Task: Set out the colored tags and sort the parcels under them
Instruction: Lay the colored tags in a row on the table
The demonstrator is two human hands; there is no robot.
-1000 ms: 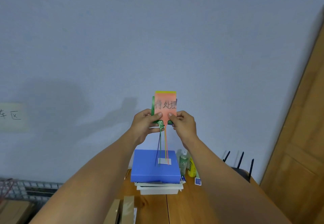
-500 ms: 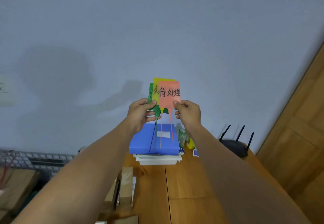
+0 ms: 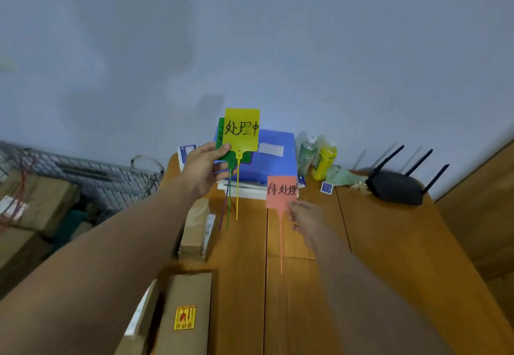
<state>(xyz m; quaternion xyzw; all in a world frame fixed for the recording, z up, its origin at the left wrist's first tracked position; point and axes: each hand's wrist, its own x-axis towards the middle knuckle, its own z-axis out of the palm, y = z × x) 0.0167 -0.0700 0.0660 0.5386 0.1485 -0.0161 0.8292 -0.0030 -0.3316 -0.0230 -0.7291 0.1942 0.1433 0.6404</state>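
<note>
Wooden table [image 3: 389, 257] across lower frame, against a pale wall [image 3: 250, 34]. Cardboard parcels [image 3: 182, 313] along table's left edge, one bearing a yellow-and-red sticker; more cartons [image 3: 33, 204] stacked off the left side below a wire rack [image 3: 91, 171]. Blue box [image 3: 274, 160] at table's far end, atop a white stack. Black router [image 3: 395, 187] with three antennas at far right. Two bottles just right of the blue box: clear one [image 3: 306, 154], yellow one [image 3: 324, 160]. Left hand [image 3: 203, 171] raised, closed on a fanned bunch of tags: yellow tag [image 3: 241, 129] in front, handwritten in black; green tag [image 3: 221, 137] behind it, mostly hidden; a purple tail hanging among the thin tails below the hand. Right hand [image 3: 306, 219] lower and apart from the left, blurred, fingers pinched on the lower edge of the orange tag [image 3: 281, 192], held upright above the table, handwriting facing the camera, thin tail hanging straight down. No tag lying on the table.
</note>
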